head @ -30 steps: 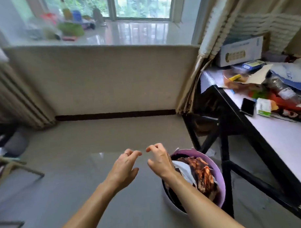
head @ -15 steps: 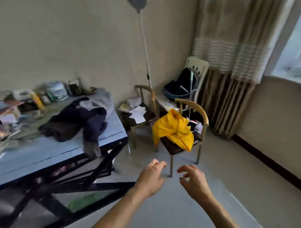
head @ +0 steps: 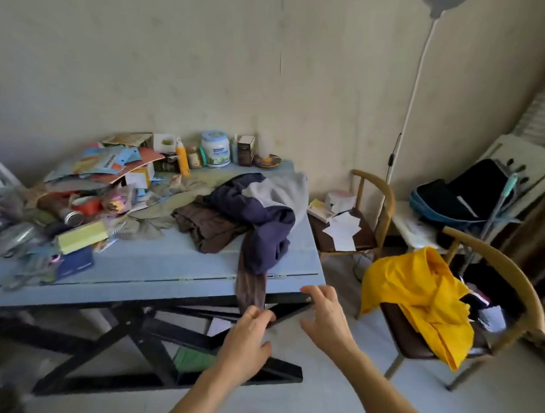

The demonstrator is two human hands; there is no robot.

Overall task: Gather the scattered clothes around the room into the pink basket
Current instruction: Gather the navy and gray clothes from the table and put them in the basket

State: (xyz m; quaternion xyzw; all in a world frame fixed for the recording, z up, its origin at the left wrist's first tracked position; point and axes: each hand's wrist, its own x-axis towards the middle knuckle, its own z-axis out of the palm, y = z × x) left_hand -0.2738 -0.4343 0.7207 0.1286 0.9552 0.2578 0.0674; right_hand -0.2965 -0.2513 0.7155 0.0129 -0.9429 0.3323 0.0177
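A heap of clothes lies on the right end of a blue table: a navy and grey garment over a brown garment. A brown sleeve hangs over the table's front edge. A yellow garment is draped over a wooden chair at the right. My left hand reaches just under the hanging sleeve, fingers spread and close to its end. My right hand is open beside the table's corner, holding nothing. The pink basket is out of view.
Packets, jars, bottles and boxes crowd the table's left and back. A second chair with papers stands by the wall, beside a lamp pole. A dark bag rests on a white chair at far right. Black table legs cross below.
My view has swung from the pink basket by the window round to the blue table. Both hands have come close to the table's front edge, the left one under the hanging sleeve.
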